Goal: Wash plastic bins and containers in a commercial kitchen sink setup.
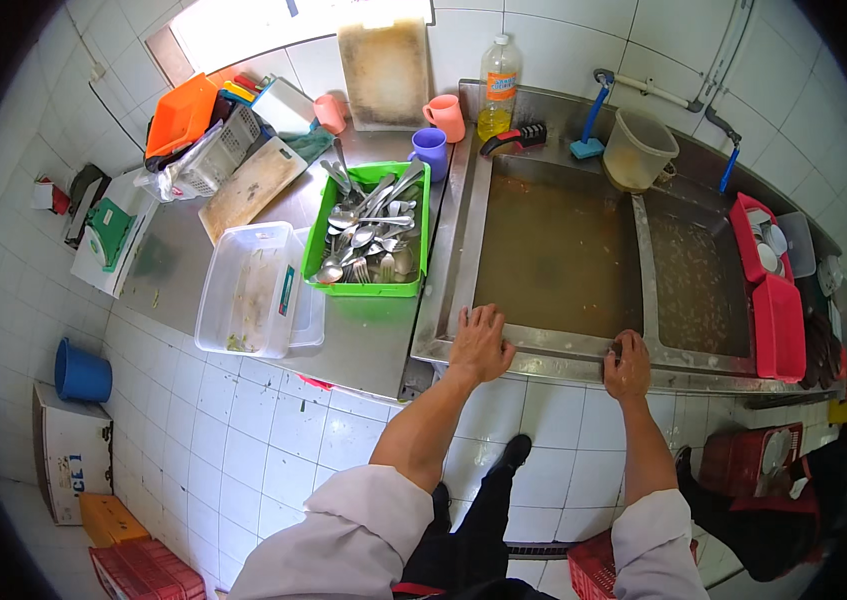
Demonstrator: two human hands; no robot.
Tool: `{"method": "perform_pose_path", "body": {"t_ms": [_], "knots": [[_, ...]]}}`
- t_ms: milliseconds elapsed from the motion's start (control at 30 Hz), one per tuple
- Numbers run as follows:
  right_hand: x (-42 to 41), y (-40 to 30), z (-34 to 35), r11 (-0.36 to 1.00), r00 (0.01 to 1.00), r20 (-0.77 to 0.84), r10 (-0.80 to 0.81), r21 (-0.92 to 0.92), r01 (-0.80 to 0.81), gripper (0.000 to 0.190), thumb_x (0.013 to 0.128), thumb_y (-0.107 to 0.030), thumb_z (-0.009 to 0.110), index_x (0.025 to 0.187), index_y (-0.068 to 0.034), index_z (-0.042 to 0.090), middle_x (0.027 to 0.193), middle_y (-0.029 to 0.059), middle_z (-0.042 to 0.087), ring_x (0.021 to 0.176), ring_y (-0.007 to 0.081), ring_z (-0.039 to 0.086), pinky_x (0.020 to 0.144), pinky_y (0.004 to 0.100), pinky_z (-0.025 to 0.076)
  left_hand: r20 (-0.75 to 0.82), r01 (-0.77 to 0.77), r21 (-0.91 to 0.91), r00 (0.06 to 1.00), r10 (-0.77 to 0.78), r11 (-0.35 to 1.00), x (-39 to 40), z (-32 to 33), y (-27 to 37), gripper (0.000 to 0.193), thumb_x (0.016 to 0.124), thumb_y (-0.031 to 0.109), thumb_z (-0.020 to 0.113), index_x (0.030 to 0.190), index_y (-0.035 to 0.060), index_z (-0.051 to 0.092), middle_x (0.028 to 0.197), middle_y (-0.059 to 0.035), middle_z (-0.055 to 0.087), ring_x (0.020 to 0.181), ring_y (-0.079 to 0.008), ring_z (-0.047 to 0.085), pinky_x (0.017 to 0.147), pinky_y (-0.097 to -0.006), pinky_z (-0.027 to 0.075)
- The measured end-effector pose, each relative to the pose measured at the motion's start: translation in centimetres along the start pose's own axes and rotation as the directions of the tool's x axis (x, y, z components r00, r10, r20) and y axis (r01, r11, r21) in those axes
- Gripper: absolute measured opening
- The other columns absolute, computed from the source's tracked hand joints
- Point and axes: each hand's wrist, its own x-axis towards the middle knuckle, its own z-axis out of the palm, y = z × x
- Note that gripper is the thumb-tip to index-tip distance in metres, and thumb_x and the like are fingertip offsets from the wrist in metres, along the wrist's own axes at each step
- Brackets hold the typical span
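My left hand (481,343) rests on the front rim of the steel double sink (543,346), near its left corner, holding no object. Farther right, my right hand (626,364) lies on the same rim with its fingers curled over the edge, below the divider; no object shows in it. Murky water (554,247) fills the large basin before me, and the smaller basin (701,277) holds cloudy water with floating bits. A green plastic tub (367,290) full of metal spoons and forks stands on the steel counter left of the sink, beside a clear plastic container (243,292).
Behind the sink stand a bottle of yellow liquid (500,90), a knife sharpener (515,139), a blue brush (587,146) and a cloudy plastic tub (639,146). Red trays (778,330) line the right side. Another person's dark-clothed leg (768,532) and a red crate (738,461) are at lower right.
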Motion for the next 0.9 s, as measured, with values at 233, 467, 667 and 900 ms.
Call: {"method": "perform_pose_path", "body": {"t_ms": [233,467,667,900], "knots": [[-0.01,-0.67,0.30,0.998,0.988,-0.149,0.034,0.052,-0.027,0.031,0.084,-0.017,0.062,0.111,-0.003,0.057,0.119,0.0204,0.059,0.116,0.0421,0.057,0.104,0.0513,0.046,0.028,0.007,0.004,1.000,-0.007,1.000,-0.05,-0.04,-0.12,0.041,0.084,0.025,0.062,0.116,0.0004,0.057,0.127,-0.0209,0.056,0.129,-0.0377,0.050,0.119,-0.0659,0.029],[0.02,-0.33,0.08,0.999,0.999,-0.036,0.034,-0.010,-0.034,0.032,0.083,-0.018,0.063,0.112,-0.004,0.057,0.112,0.0193,0.060,0.115,0.0412,0.057,0.104,0.0512,0.046,0.046,0.007,0.005,0.999,-0.007,1.000,0.19,-0.21,0.08,0.041,0.085,0.026,0.061,0.117,0.0007,0.058,0.124,-0.0194,0.059,0.126,-0.0363,0.053,0.119,-0.0654,0.029],[0.03,-0.80,0.29,0.998,0.988,-0.150,0.030,0.057,-0.021,0.031,0.084,-0.018,0.062,0.112,-0.004,0.057,0.112,0.0192,0.060,0.113,0.0416,0.057,0.101,0.0514,0.047,0.022,-0.010,0.038,1.000,0.009,0.999,0.07,-0.13,-0.06,0.043,0.085,0.026,0.062,0.118,-0.0001,0.059,0.126,-0.0186,0.060,0.127,-0.0357,0.053,0.118,-0.0646,0.029],[0.01,-0.15,0.16,0.999,0.997,-0.075,-0.030,-0.013,0.029,0.025,0.083,-0.018,0.062,0.103,-0.004,0.057,0.103,0.0183,0.059,0.105,0.0402,0.057,0.098,0.0518,0.047,0.011,0.007,0.021,1.000,-0.007,1.000,0.08,0.09,-0.16,0.054,0.084,0.027,0.061,0.129,-0.0020,0.054,0.131,-0.0209,0.058,0.131,-0.0374,0.051,0.120,-0.0631,0.027]]}}
